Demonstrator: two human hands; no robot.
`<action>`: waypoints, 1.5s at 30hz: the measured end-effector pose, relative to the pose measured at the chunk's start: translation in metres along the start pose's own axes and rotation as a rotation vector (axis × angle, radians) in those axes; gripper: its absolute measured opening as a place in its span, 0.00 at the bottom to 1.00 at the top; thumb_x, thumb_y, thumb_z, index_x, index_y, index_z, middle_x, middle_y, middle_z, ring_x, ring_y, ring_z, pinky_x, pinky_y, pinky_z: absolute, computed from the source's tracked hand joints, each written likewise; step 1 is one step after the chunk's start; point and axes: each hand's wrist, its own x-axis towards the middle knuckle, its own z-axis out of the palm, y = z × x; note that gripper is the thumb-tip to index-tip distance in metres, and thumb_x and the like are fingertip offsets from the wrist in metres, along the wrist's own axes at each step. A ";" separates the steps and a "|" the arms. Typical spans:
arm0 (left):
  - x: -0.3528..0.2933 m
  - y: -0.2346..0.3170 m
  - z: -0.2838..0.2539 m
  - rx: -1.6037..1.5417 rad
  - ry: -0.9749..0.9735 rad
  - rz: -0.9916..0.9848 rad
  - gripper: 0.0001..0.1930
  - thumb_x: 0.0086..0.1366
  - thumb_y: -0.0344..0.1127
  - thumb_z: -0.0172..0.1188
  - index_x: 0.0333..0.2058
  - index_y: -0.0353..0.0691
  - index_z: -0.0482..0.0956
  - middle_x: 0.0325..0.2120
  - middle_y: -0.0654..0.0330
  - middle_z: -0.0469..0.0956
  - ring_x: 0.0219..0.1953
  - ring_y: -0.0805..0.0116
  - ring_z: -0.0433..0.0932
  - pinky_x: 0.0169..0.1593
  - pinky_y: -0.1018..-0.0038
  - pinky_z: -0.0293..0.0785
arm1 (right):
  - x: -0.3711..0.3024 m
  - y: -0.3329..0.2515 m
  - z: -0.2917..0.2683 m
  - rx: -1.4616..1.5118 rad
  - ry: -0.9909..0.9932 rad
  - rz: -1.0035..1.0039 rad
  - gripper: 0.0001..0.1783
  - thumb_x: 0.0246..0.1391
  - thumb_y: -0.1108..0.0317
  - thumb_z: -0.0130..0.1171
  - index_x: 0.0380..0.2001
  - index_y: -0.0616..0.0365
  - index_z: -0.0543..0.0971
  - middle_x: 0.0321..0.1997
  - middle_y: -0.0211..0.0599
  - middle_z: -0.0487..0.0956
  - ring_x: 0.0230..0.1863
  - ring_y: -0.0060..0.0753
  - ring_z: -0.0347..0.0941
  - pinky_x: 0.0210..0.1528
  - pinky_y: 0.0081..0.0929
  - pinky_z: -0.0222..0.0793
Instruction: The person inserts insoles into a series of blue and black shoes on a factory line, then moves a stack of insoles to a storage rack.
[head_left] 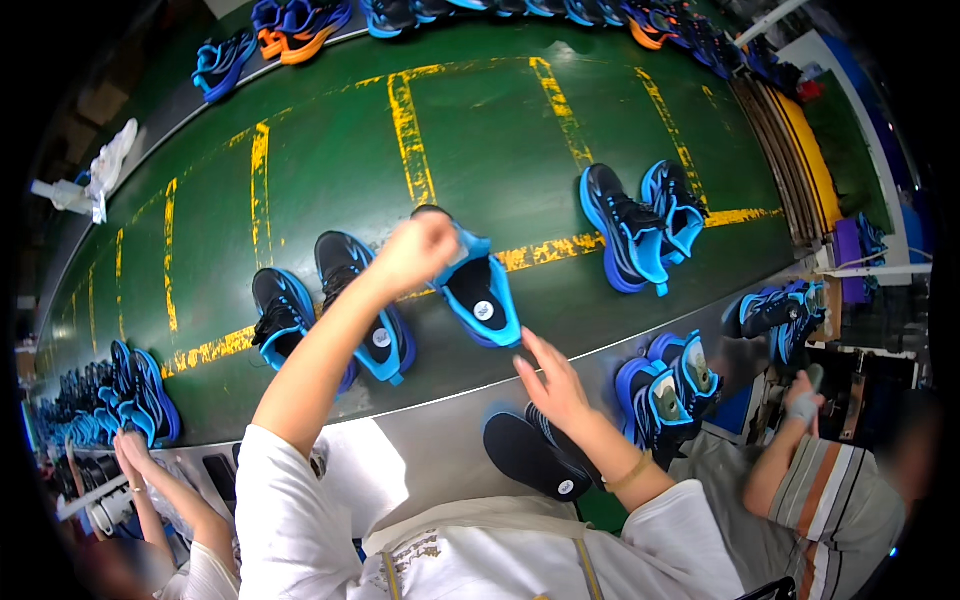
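In front of me a black and blue sneaker lies on the green belt, its heel toward me and its light-blue lining pulled wide. A black insole with a round white sticker shows inside. My left hand is closed at the shoe's tongue and covers most of the front part. My right hand has its fingers stretched out, fingertips close to the heel; whether they touch it I cannot tell. Left of this shoe stand two similar sneakers, one nearer and one farther left.
Loose black insoles lie on the metal edge by my right forearm, with white paper to the left. A sneaker pair stands on the belt at right, another pair nearer. Co-workers' hands are at left and right.
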 end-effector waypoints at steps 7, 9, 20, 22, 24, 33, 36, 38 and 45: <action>0.059 0.065 0.008 -1.250 0.194 -0.222 0.06 0.51 0.34 0.49 0.17 0.45 0.65 0.13 0.67 0.62 0.12 0.79 0.51 0.17 0.80 0.45 | -0.154 0.028 -0.093 -0.548 -0.269 0.201 0.25 0.43 0.61 0.58 0.49 0.47 0.69 0.48 0.47 0.65 0.47 0.50 0.63 0.47 0.41 0.59; 0.082 0.091 0.054 -1.164 0.151 -0.212 0.07 0.51 0.35 0.51 0.18 0.45 0.64 0.15 0.66 0.64 0.13 0.78 0.54 0.17 0.80 0.49 | -0.185 0.024 -0.103 -0.554 -0.318 0.328 0.29 0.42 0.58 0.59 0.51 0.45 0.68 0.49 0.50 0.64 0.48 0.52 0.62 0.48 0.42 0.59; 0.145 0.116 0.176 0.216 0.098 0.080 0.17 0.58 0.47 0.49 0.39 0.40 0.68 0.33 0.48 0.72 0.36 0.49 0.72 0.38 0.59 0.69 | -0.192 0.021 -0.115 -0.370 -0.132 0.370 0.26 0.45 0.62 0.57 0.48 0.61 0.69 0.52 0.64 0.62 0.49 0.60 0.64 0.48 0.36 0.65; 0.142 0.110 0.145 0.222 0.067 0.084 0.19 0.58 0.48 0.48 0.30 0.35 0.72 0.31 0.46 0.73 0.37 0.48 0.72 0.40 0.61 0.68 | -0.173 0.012 -0.129 -0.311 -0.028 0.328 0.24 0.44 0.65 0.57 0.46 0.63 0.70 0.49 0.63 0.65 0.45 0.58 0.67 0.47 0.37 0.65; 0.130 0.103 0.112 0.290 -0.017 0.040 0.21 0.58 0.50 0.48 0.27 0.32 0.73 0.31 0.46 0.73 0.37 0.48 0.72 0.41 0.62 0.68 | -0.137 0.004 -0.146 -0.330 0.073 0.170 0.15 0.44 0.71 0.57 0.37 0.66 0.75 0.43 0.58 0.71 0.40 0.53 0.70 0.42 0.34 0.68; 0.050 0.063 0.075 0.168 -0.114 -0.280 0.27 0.59 0.55 0.46 0.27 0.29 0.75 0.27 0.40 0.74 0.35 0.48 0.74 0.39 0.62 0.68 | 0.066 -0.027 -0.156 0.200 -0.515 0.460 0.15 0.42 0.63 0.58 0.21 0.68 0.76 0.14 0.31 0.73 0.18 0.15 0.64 0.21 0.20 0.61; 0.051 0.049 0.078 0.145 -0.087 -0.263 0.27 0.59 0.54 0.46 0.28 0.29 0.75 0.27 0.40 0.74 0.35 0.48 0.74 0.40 0.62 0.68 | 0.087 -0.005 -0.100 -0.145 -0.540 0.266 0.13 0.39 0.63 0.53 0.16 0.65 0.75 0.15 0.50 0.72 0.18 0.45 0.71 0.27 0.34 0.67; 0.052 0.048 0.080 0.114 -0.077 -0.232 0.27 0.59 0.54 0.47 0.27 0.28 0.75 0.26 0.40 0.74 0.34 0.48 0.74 0.38 0.63 0.68 | 0.089 0.013 -0.065 -0.328 -0.438 0.011 0.10 0.40 0.69 0.49 0.16 0.65 0.75 0.22 0.52 0.74 0.26 0.50 0.73 0.33 0.39 0.69; 0.040 0.046 0.091 0.154 0.048 -0.157 0.18 0.56 0.43 0.53 0.34 0.30 0.69 0.30 0.42 0.72 0.34 0.47 0.73 0.35 0.62 0.70 | 0.072 0.022 -0.021 -0.663 -0.356 -0.011 0.09 0.45 0.72 0.45 0.21 0.67 0.73 0.34 0.58 0.69 0.33 0.52 0.71 0.35 0.39 0.70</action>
